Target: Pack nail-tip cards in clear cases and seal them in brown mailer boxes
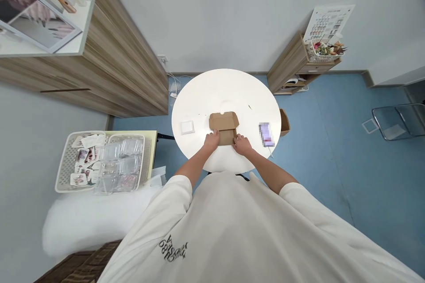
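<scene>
A small brown cardboard box (223,121) lies on the round white table (229,90) in front of me, its lid flap folded open toward the far side. On its left side my left hand (211,139) is closed, thumb on the near tray part and fingers along the outer wall. My right hand (242,144) pinches the right side near the front corner. Finger parts behind the cardboard are hidden. Left of the box rests a flat white square item (187,127). Toward the right edge lies a phone-like purple thing (266,134), blurred out, with a white cable.
A wooden cabinet (129,48) stands at the left, beside white baskets (63,172) of cards and clear plastic boxes (129,163). Behind the table's right side are a small shelf unit (288,64) and a brown carton (284,123). A folding chair (400,121) stands far right.
</scene>
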The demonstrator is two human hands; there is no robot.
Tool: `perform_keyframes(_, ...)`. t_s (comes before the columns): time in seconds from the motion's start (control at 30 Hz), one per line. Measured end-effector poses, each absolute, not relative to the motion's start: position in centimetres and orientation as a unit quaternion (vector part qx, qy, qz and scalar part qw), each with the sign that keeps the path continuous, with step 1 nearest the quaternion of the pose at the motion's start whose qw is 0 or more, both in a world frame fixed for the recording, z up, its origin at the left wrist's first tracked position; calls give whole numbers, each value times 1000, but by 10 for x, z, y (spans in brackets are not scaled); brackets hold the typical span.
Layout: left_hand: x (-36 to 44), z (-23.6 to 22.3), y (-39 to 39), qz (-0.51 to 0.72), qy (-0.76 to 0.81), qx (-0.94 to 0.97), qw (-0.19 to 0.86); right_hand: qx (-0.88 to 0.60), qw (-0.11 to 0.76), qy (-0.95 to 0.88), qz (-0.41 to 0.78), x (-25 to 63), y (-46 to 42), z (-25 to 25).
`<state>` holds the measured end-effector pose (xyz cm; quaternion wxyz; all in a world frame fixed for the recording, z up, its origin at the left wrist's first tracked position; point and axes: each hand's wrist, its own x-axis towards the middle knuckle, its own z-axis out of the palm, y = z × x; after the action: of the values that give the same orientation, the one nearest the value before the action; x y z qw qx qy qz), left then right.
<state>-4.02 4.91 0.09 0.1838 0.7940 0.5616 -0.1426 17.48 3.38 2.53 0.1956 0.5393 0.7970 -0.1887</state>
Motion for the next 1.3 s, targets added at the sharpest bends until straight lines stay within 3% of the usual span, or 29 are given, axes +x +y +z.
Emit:
perform_keyframes(0.63, -41, 4, 46, -130, 562, 791, 206, 574, 226, 767, -178, 155, 31, 28)
perform_keyframes(0.83, -41, 6, 47, -140, 557, 793, 203, 557, 180, 787, -192, 166, 43, 32)
perform_keyframes(1.3, -53, 11, 39, -98, 552, 791, 244, 541, 188, 787, -231, 165, 63, 20)
